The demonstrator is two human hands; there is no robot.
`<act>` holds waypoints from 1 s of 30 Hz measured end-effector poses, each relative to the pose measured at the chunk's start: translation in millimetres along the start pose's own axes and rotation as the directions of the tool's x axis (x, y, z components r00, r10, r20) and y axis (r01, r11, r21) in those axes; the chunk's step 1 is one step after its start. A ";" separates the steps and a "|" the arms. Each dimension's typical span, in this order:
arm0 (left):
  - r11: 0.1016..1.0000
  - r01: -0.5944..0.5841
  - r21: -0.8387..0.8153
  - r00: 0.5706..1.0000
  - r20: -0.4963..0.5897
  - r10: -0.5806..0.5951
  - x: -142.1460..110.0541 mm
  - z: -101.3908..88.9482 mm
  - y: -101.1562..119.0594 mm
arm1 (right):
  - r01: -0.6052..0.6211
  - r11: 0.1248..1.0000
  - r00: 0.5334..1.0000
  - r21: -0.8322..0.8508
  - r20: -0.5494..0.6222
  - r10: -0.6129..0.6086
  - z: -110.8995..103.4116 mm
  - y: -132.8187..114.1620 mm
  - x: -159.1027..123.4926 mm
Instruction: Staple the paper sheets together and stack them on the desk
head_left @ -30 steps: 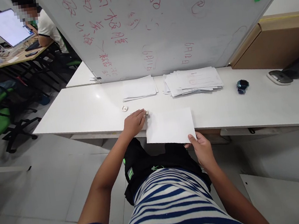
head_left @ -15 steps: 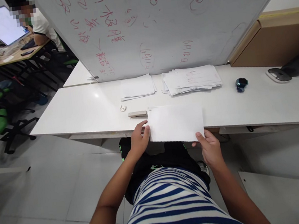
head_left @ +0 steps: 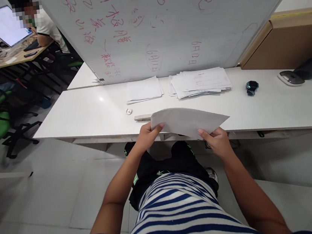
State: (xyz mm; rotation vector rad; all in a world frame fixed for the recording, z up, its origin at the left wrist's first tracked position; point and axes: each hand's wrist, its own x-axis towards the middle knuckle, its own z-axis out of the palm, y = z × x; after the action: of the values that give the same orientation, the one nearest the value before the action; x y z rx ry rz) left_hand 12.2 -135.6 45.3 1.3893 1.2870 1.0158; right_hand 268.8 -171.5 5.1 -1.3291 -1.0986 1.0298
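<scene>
Both my hands hold a white sheaf of paper (head_left: 186, 121) lifted off the white table (head_left: 87, 116), tilted nearly flat toward me. My left hand (head_left: 147, 136) pinches its left near corner. My right hand (head_left: 217, 140) grips its near right edge, thumb on top. A stapler (head_left: 142, 117) lies on the table just beyond my left hand, partly hidden by the paper. A small white object (head_left: 128, 111) sits a little further left.
Two paper stacks lie at the back of the table, a smaller one (head_left: 144, 90) and a larger one (head_left: 200, 82). A dark watch (head_left: 252, 87) and a mouse (head_left: 290, 77) lie to the right. A whiteboard (head_left: 162, 25) and a cardboard box (head_left: 286, 42) stand behind. Another person (head_left: 40, 23) sits at a far desk.
My left hand let go of the stapler, which now lies on the table, and took the paper's left corner. Both hands lifted the paper off the table and tilted it.
</scene>
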 end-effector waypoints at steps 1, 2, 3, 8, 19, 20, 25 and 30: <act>1.000 -0.022 0.010 1.000 -0.004 0.022 7.8 1.4 1.2 | -0.009 0.999 1.000 -0.045 -0.003 0.009 1.1 -4.9 8.2; 0.999 -0.036 0.008 0.999 -0.006 0.036 15.3 3.1 2.2 | -0.013 0.997 1.000 -0.082 -0.018 0.012 2.9 -9.2 16.3; 0.999 -0.046 0.000 0.999 -0.008 0.046 22.1 5.0 2.7 | -0.011 0.994 0.999 -0.104 -0.038 0.007 5.4 -12.6 23.9; 0.999 -0.047 -0.017 0.998 -0.046 0.046 39.8 16.2 -9.4 | -0.012 0.995 0.999 -0.094 -0.032 0.009 24.7 -8.2 47.0; 0.993 -0.029 0.110 0.994 -0.099 0.040 30.5 27.9 -37.9 | -0.007 0.965 0.999 -0.263 -0.033 -0.002 37.2 18.8 39.4; 0.992 -0.011 0.122 0.994 -0.104 0.024 30.8 28.0 -40.1 | -0.016 0.962 1.000 -0.273 -0.018 0.012 37.9 21.4 38.2; 0.984 0.000 0.177 0.994 -0.111 0.020 30.2 26.1 -48.9 | -0.010 0.946 0.999 -0.324 0.038 0.024 39.3 29.8 35.7; 0.966 -0.098 0.239 0.976 -0.167 0.140 31.7 0.0 -46.5 | 0.021 0.963 0.999 -0.269 -0.022 -0.028 35.2 20.3 44.7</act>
State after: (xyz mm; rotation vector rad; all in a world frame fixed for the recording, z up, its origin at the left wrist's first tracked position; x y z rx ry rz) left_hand 5.8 -104.4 -1.2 1.5943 1.5091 1.1242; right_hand 244.3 -120.5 -16.4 -1.5347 -1.2655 0.8638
